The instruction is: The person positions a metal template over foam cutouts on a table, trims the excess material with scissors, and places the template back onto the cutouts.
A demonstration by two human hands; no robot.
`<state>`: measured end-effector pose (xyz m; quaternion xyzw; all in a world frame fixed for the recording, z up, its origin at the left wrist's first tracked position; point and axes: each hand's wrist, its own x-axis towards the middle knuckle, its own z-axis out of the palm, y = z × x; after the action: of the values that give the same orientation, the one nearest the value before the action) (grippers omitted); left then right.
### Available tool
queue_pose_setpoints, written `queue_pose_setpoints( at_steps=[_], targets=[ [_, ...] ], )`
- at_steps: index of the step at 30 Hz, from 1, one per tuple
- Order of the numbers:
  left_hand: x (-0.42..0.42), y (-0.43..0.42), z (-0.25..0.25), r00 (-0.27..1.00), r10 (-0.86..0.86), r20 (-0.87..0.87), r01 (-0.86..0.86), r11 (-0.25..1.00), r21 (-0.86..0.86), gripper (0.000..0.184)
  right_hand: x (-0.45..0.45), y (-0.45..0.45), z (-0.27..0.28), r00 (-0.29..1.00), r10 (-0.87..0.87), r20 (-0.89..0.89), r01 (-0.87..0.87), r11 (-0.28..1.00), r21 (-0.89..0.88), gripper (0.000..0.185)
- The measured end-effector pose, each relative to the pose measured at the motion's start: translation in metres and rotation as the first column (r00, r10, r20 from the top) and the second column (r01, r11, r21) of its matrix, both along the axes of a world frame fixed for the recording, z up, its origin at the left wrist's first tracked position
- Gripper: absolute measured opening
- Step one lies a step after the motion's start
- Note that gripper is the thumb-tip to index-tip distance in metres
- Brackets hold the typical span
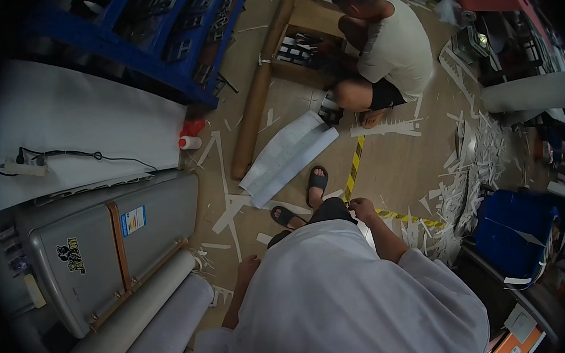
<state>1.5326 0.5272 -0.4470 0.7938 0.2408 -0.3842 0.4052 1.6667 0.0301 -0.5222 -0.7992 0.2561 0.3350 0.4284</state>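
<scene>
My left hand (pixel 249 269) hangs beside my body with its fingers curled in, and nothing shows in it. At the right of my dark shorts, my right hand (pixel 363 210) is closed, thumb and fingers pressed together; whatever may be in it is too small to make out. Just ahead of my sandalled feet (pixel 317 182), a partly curled white sheet (pixel 289 156) lies on the floor. Beyond it a person (pixel 395 48) squats, hands reaching into an open cardboard box (pixel 301 74) that holds black and white items.
A long brown cardboard tube (pixel 260 105) lies left of the sheet. Paper scraps (pixel 469 188) litter the floor at right, near a blue bin (pixel 515 228). A grey fridge-like cabinet (pixel 95 238) and large rolls (pixel 155 332) are on the left. Yellow-black tape (pixel 356 165) marks the floor.
</scene>
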Motion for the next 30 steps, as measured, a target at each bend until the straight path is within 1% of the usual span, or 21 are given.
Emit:
queue_pose_setpoints(
  at_steps=[2, 3, 5, 6, 8, 9, 11, 14, 17, 19, 20, 22, 25, 26, 30],
  targets=[
    [-0.002, -0.001, -0.010, 0.995, 0.072, 0.063, -0.071, 0.997, -0.021, 0.043, 0.005, 0.005, 0.007, 1.000, -0.004, 0.028, 0.004, 1.000, 0.008, 0.034],
    [0.002, -0.002, -0.015, 0.994, 0.077, 0.078, -0.073, 0.996, -0.054, 0.042, 0.010, 0.007, 0.010, 0.999, -0.009, 0.047, 0.009, 1.000, 0.012, 0.034],
    [0.019, -0.011, -0.023, 0.991, 0.080, 0.108, -0.066, 0.990, -0.123, 0.040, 0.018, 0.010, 0.019, 1.000, 0.000, 0.026, 0.000, 1.000, 0.018, 0.035],
    [0.034, -0.019, -0.015, 0.991, 0.075, 0.115, -0.063, 0.992, -0.110, 0.040, 0.020, 0.012, 0.022, 1.000, 0.002, 0.013, -0.002, 1.000, 0.022, 0.035],
    [0.065, -0.041, 0.024, 0.991, 0.063, 0.122, -0.054, 0.995, -0.080, 0.039, 0.021, 0.015, 0.022, 0.998, -0.051, 0.045, 0.050, 0.998, 0.032, 0.032],
    [0.070, -0.045, 0.025, 0.988, 0.092, 0.128, -0.079, 0.992, -0.098, 0.039, 0.024, 0.017, 0.022, 0.995, -0.079, 0.063, 0.077, 0.996, 0.038, 0.030],
    [0.075, -0.049, 0.028, 0.980, 0.143, 0.141, -0.124, 0.983, -0.132, 0.040, 0.024, 0.018, 0.025, 0.996, -0.089, 0.026, 0.088, 0.995, 0.037, 0.029],
    [0.063, -0.039, 0.015, 0.975, 0.171, 0.144, -0.149, 0.977, -0.152, 0.041, 0.026, 0.020, 0.025, 0.997, -0.082, -0.001, 0.082, 0.996, 0.029, 0.029],
    [0.051, -0.026, 0.014, 0.989, 0.113, 0.092, -0.102, 0.988, -0.116, 0.043, 0.023, 0.022, 0.022, 0.998, -0.065, -0.016, 0.066, 0.998, 0.010, 0.030],
    [0.027, -0.009, -0.009, 0.986, 0.149, 0.079, -0.136, 0.980, -0.147, 0.043, 0.022, 0.024, 0.024, 0.999, -0.046, -0.018, 0.046, 0.999, -0.009, 0.030],
    [0.020, -0.003, -0.016, 0.983, 0.169, 0.074, -0.155, 0.974, -0.163, 0.044, 0.021, 0.025, 0.024, 1.000, -0.029, 0.009, 0.029, 0.999, -0.015, 0.031],
    [0.019, 0.000, -0.012, 0.986, 0.140, 0.086, -0.127, 0.982, -0.140, 0.044, 0.019, 0.024, 0.023, 0.998, 0.008, 0.060, -0.006, 1.000, -0.030, 0.033],
    [0.031, -0.006, 0.001, 0.992, 0.096, 0.077, -0.088, 0.991, -0.097, 0.044, 0.021, 0.022, 0.024, 0.999, -0.033, 0.002, 0.033, 0.999, -0.019, 0.034],
    [0.040, -0.012, 0.008, 0.994, 0.082, 0.070, -0.076, 0.994, -0.081, 0.044, 0.023, 0.021, 0.024, 1.000, -0.024, 0.008, 0.024, 1.000, -0.018, 0.033],
    [0.075, -0.035, 0.030, 0.993, 0.089, 0.072, -0.080, 0.990, -0.116, 0.042, 0.029, 0.017, 0.024, 0.998, 0.027, 0.057, -0.026, 0.999, -0.020, 0.033]
  ],
)
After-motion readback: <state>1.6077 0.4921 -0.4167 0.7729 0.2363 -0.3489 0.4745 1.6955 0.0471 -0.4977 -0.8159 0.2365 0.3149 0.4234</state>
